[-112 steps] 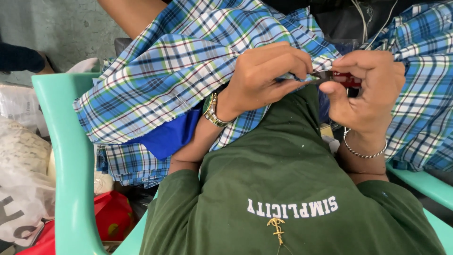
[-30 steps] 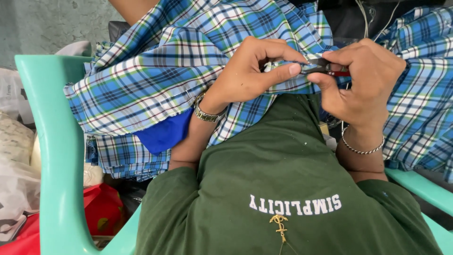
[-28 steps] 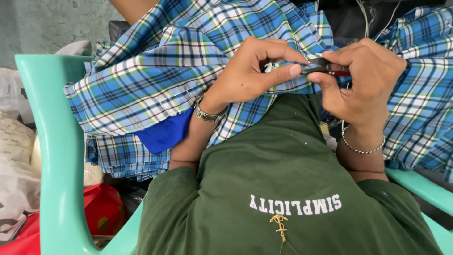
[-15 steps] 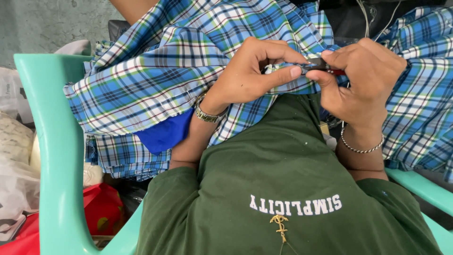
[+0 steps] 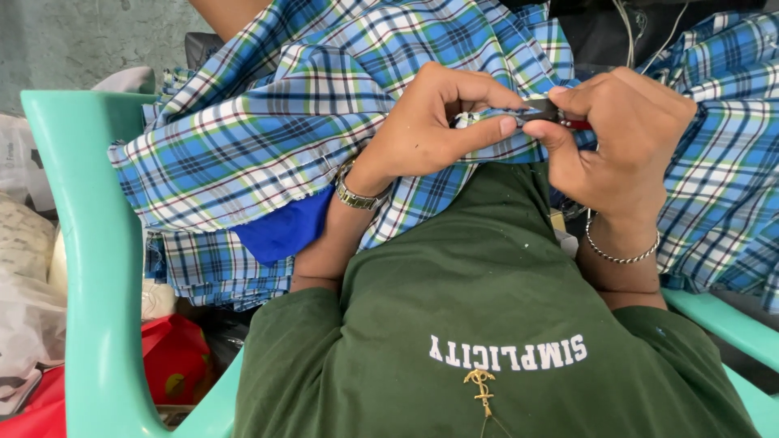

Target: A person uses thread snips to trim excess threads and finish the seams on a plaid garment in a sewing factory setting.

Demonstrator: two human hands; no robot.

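- Plaid fabric (image 5: 268, 122): blue, green and white check, draped across your lap. One edge is pinched between your two hands, which meet at chest height.
- Left hand (image 5: 430, 122): thumb and forefinger clamped on the fabric edge. One wristwatch (image 5: 357, 195) on this wrist.
- Right hand (image 5: 625, 138): closed around one small dark tool with a red handle (image 5: 560, 118), tip touching the pinched edge. One chain bracelet (image 5: 621, 251) on this wrist.
- Risk: the tool tip works just beside your left fingertips; a slip could nick them or cut the cloth.
- Risk: slack fabric may slide off your lap.
- Left of your left hand: one green plastic chair (image 5: 89, 268), one blue cloth (image 5: 284, 231).
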